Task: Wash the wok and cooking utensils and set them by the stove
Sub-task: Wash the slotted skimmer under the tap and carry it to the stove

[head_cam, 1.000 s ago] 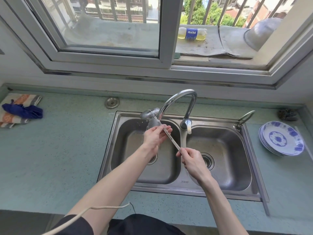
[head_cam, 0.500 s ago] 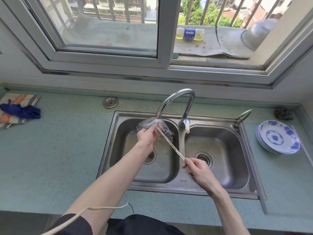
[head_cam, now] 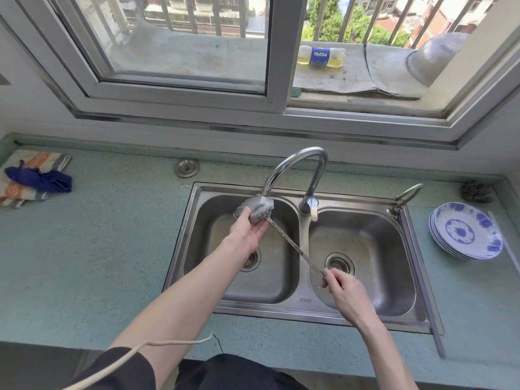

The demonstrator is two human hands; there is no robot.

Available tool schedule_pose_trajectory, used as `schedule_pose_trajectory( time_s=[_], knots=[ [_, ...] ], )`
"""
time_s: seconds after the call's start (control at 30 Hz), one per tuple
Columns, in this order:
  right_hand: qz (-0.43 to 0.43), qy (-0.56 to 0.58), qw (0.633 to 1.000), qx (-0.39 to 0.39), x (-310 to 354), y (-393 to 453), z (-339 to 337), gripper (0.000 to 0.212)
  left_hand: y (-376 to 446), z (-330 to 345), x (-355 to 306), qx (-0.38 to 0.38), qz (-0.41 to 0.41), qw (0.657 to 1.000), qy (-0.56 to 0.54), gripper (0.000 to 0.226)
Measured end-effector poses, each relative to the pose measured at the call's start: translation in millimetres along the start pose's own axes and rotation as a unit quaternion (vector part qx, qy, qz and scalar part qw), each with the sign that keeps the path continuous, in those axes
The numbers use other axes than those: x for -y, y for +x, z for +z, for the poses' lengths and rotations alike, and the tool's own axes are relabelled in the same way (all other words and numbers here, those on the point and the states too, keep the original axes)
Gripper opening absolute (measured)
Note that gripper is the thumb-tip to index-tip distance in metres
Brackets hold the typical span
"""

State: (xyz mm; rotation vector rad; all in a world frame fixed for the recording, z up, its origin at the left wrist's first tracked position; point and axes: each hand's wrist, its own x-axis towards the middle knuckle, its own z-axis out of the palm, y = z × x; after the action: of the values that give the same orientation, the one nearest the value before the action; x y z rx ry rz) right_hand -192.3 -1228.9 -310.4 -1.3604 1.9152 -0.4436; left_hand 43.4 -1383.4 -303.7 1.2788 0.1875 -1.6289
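Ladle [head_cam: 284, 235] held over the left basin of the sink [head_cam: 419, 277], bowl under the running tap [head_cam: 295, 167]. Left hand [head_cam: 247, 232] cups the bowl, grip curled round it. Right hand [head_cam: 342, 288] pinches the handle end. Plates [head_cam: 465, 230] stacked on the table [head_cam: 98, 249], right.

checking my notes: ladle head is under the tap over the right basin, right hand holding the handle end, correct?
Not quite. The head view shows the ladle head under the tap over the left basin, not the right one. The right hand does hold the handle end, while the left hand cups the head.
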Motion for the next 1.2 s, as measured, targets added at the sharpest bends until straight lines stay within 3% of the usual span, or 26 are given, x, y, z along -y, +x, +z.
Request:
schedule_pose_trajectory(
  time_s=[0.23, 0.43, 0.57, 0.7, 0.83, 1.07, 1.2],
  knots=[
    [0.038, -0.09, 0.993, -0.062, -7, 19, 3, 0.039, -1, 1, -1, 0.025, -0.034, 0.999, -0.005, 0.019],
    [0.058, -0.035, 0.994, -0.091, -4, 26, -5, 0.039, 0, -2, -7, 0.043, -0.044, 0.997, 0.041, 0.004],
    [0.074, -0.003, 0.995, -0.061, -4, 29, -11, 0.041, 6, -1, -10, 0.027, -0.037, 0.995, 0.087, 0.011],
    [0.095, 0.013, 0.994, -0.046, -8, 33, -16, 0.042, 10, 6, -15, 0.014, -0.024, 0.999, 0.034, 0.024],
    [0.106, 0.012, 0.993, -0.051, -12, 33, -20, 0.041, 12, 11, -16, 0.021, -0.024, 0.999, 0.021, 0.016],
    [0.107, 0.022, 0.992, -0.069, -8, 34, -24, 0.038, 12, 12, -18, 0.044, -0.023, 0.998, 0.039, 0.03],
    [0.087, 0.042, 0.992, -0.08, -5, 35, -21, 0.036, 14, 5, -21, 0.018, -0.005, 0.998, 0.06, 0.027]
  ],
)
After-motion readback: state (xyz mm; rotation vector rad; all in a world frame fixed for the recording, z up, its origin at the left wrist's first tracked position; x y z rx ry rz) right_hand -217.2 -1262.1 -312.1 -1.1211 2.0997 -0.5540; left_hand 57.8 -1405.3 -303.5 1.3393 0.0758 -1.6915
